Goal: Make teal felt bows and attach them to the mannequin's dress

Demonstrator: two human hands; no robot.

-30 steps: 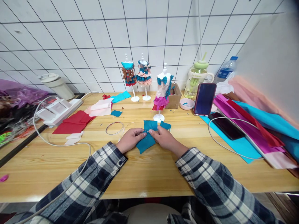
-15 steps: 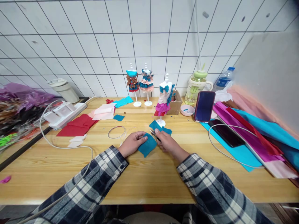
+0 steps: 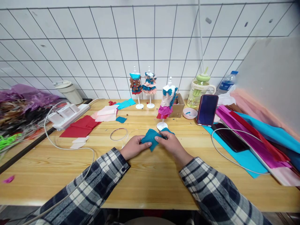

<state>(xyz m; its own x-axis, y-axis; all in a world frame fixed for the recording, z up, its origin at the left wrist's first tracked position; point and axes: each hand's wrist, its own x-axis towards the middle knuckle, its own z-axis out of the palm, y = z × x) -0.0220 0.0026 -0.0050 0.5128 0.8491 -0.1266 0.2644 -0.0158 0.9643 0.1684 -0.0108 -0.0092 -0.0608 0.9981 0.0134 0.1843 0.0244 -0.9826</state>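
My left hand [image 3: 134, 146] pinches a piece of teal crepe paper [image 3: 150, 138] between thumb and fingers, just above the table. At the paper's right edge, my right hand [image 3: 172, 144] is closed on small scissors [image 3: 161, 133], whose dark, pointed blades stick out past the fingers. Its thumb and fingertips also press on the paper. Behind that hand lies another teal piece [image 3: 167, 129], partly hidden. Close beyond stands a small white dress form [image 3: 167, 97] wearing a pink and magenta paper dress with a teal bow.
Two more dressed forms [image 3: 149, 86] stand near the wall. Left are a wire ring [image 3: 118, 134], red paper [image 3: 81, 126], pale pink paper [image 3: 106, 113] and a power strip [image 3: 70, 115]. Right are a pink bowl [image 3: 190, 113], an upright phone [image 3: 207, 109], a lidded jug [image 3: 200, 89] and coloured paper [image 3: 253, 134].
The teal paper has been lifted and turned, its lower corner rising. My right hand has come closer to the left, and its thumb now presses on the paper. The view has tilted slightly.
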